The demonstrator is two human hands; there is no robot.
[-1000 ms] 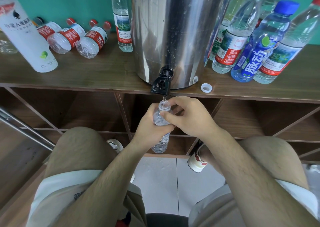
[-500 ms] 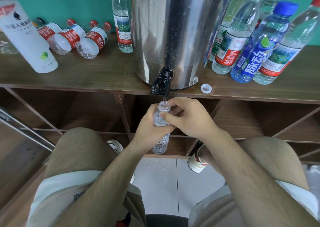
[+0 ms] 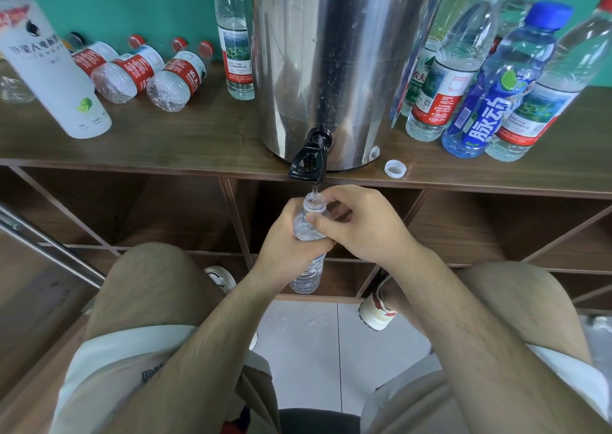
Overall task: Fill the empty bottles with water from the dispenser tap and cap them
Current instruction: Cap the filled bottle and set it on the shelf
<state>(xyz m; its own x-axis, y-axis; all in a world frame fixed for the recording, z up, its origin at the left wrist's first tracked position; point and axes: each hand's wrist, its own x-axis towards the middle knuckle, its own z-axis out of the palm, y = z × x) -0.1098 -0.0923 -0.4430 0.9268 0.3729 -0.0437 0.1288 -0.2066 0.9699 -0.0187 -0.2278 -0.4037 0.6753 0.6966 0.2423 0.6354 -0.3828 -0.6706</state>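
A clear uncapped bottle [image 3: 306, 276] stands upright under the black tap [image 3: 309, 162] of the steel dispenser [image 3: 334, 52]. A thin stream of water falls from the tap into the bottle's open mouth. My left hand [image 3: 284, 248] grips the bottle around its upper body. My right hand [image 3: 361, 225] holds the bottle's shoulder from the right, thumb pressed just below the neck. A loose white cap [image 3: 395, 169] lies on the wooden shelf [image 3: 198, 142] to the right of the tap.
Several red-capped bottles [image 3: 178, 79] lie on their sides at the shelf's left, beside a tall white bottle [image 3: 56, 79]. Upright capped bottles [image 3: 496, 82] crowd the right side. One bottle [image 3: 235, 49] stands left of the dispenser. Open cubbies lie below; my knees flank the tiled floor.
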